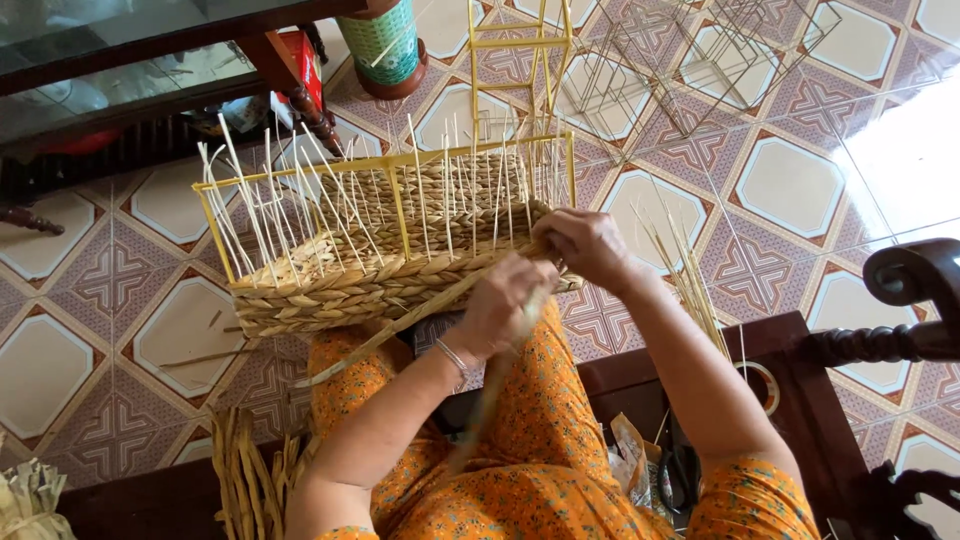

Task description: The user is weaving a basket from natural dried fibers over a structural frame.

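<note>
Left hand (500, 305) has its grip closed on a braided straw strand (400, 325). Right hand (585, 245) pinches the half-woven basket (330, 285) at its corner, yellow wire frame (400, 160) poking above.

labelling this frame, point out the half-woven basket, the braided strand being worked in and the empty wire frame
half-woven basket (330, 290): head view, woven front wall
braided strand (395, 328): head view, mid-length
empty wire frame (520, 42): head view, yellow crossbar
</note>
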